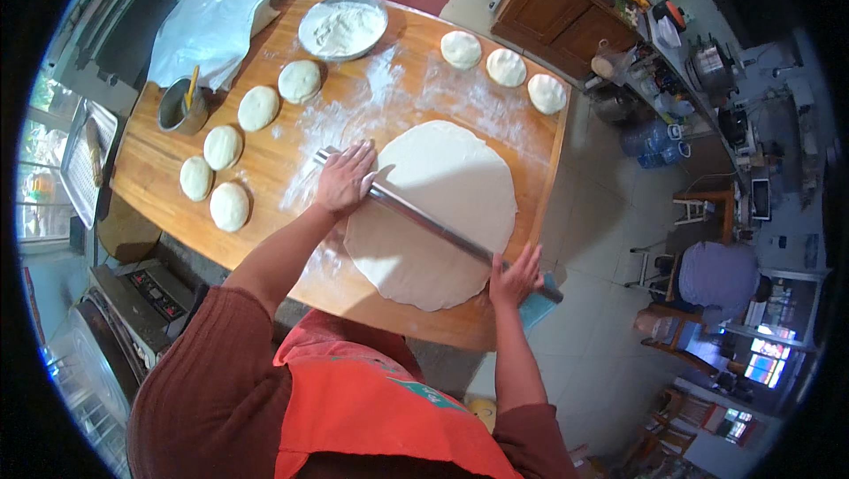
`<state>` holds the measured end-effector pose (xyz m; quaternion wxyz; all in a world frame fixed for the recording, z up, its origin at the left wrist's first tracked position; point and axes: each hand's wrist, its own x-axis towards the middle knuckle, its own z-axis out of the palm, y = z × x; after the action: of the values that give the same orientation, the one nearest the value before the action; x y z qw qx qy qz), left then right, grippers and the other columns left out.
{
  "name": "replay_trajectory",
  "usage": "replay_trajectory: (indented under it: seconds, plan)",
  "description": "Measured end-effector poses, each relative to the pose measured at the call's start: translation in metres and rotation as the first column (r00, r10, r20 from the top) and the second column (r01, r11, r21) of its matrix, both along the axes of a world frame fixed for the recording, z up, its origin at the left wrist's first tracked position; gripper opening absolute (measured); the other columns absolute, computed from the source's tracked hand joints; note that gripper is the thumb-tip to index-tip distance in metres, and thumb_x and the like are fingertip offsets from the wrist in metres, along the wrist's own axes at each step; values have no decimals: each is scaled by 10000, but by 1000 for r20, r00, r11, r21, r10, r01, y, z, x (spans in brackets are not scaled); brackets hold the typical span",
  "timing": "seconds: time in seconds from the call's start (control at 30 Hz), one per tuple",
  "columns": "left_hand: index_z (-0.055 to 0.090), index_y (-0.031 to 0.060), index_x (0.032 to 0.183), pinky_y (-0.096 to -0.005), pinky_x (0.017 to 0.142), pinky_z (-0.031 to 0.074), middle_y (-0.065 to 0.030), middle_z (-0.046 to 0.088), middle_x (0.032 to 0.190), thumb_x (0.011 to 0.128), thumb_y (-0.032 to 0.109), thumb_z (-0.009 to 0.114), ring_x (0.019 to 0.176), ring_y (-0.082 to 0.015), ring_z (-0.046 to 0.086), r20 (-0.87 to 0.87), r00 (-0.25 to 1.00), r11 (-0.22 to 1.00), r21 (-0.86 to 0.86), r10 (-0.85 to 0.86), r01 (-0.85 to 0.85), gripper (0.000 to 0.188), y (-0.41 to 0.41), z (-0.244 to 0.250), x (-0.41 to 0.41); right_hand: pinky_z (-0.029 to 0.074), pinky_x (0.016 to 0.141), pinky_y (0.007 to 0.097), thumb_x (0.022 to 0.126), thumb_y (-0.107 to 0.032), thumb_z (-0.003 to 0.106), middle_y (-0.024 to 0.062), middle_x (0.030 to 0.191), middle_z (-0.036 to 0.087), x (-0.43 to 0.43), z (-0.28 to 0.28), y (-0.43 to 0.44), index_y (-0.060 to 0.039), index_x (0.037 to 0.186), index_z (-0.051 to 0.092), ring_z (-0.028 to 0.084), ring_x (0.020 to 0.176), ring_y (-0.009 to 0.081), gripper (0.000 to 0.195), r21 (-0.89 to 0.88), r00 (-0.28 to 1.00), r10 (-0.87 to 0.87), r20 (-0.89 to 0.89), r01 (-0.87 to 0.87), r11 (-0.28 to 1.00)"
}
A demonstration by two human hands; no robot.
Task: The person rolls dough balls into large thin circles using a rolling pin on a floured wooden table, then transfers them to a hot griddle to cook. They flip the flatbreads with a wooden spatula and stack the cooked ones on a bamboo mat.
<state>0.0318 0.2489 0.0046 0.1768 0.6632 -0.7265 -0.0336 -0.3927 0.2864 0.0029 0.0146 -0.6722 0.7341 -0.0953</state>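
Note:
A large round sheet of rolled dough point(451, 157) lies on the wooden table, its edge slightly uneven. Across it, slanting from upper left to lower right, runs a metal rolling pin point(431, 221). My left hand point(345, 177) presses on the pin's upper-left part, fingers laid over it, beside the dough's left edge. Near the pin's other end, my right hand point(514, 278) rests on it with fingers extended, by the table's right edge. The pin's tip sticks out past that hand.
Several dough balls point(258, 109) sit at the left, and three dough balls point(506, 68) at the far right. A metal bowl of flour point(343, 28), a plastic sheet point(205, 21) and a metal cup point(180, 107) with a yellow handle stand farther back. A person point(719, 274) sits at the right.

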Motion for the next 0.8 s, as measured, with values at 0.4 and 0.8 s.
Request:
replay_trajectory:
  seconds: [0.4, 0.8]
  plan:
    - [462, 75, 1532, -464, 1133, 378, -123, 481, 1582, 980, 300, 583, 1438, -322, 471, -3, 992, 979, 160, -129, 128, 608, 190, 22, 20, 429, 988, 542, 785, -447, 791, 196, 1476, 500, -38, 41, 297, -108, 1461, 502, 533, 1314, 376, 809, 280, 996, -17, 90, -9, 960]
    - [605, -26, 1110, -430, 705, 576, -158, 728, 912, 1039, 554, 477, 832, -274, 727, -648, 116, 648, 760, 753, 35, 599, 52, -23, 9, 550, 786, 542, 901, -408, 716, 224, 967, 726, 142, 2, 333, -47, 1035, 635, 704, 922, 457, 394, 461, 768, -461, 444, 246, 853]
